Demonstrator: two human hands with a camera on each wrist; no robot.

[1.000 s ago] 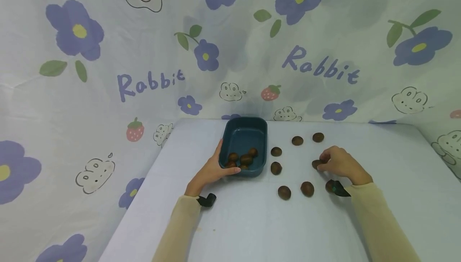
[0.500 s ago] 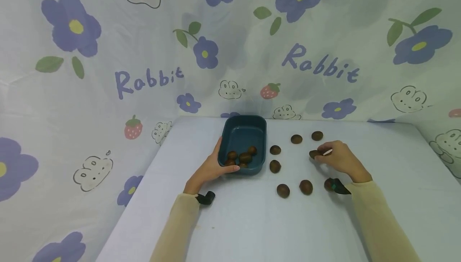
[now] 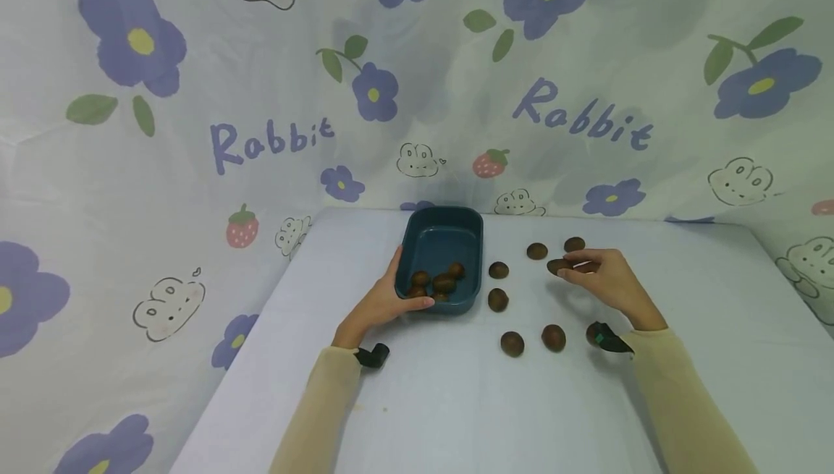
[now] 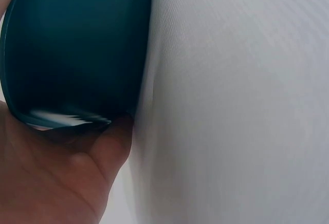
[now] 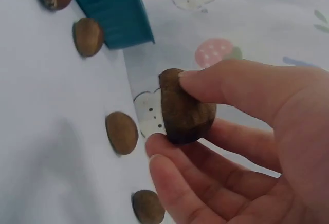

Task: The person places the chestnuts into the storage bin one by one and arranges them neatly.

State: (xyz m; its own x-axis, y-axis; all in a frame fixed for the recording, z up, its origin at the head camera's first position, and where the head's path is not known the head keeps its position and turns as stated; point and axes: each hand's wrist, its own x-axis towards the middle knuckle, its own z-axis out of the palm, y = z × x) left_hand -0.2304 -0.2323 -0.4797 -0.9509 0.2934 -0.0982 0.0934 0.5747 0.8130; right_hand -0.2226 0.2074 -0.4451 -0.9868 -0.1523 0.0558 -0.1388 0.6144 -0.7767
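In the head view, my right hand pinches a brown chestnut between thumb and fingers, raised above the white table. The right wrist view shows this chestnut close up, the thumb on top and fingertips beneath. My left hand grips the near left corner of a dark teal plastic bin, thumb along its front and fingers on its left side. Several chestnuts lie inside at the bin's near end. In the left wrist view, the left hand touches the bin's wall; its contents are out of sight there.
Several loose chestnuts lie right of the bin, among them one beside it, one nearer the front, and one just behind the right hand. Another is partly covered by the right wrist's black device. A patterned curtain rises behind the table.
My right hand has lifted the chestnut off the table and carried it left and away from me. The left hand keeps its place on the bin.
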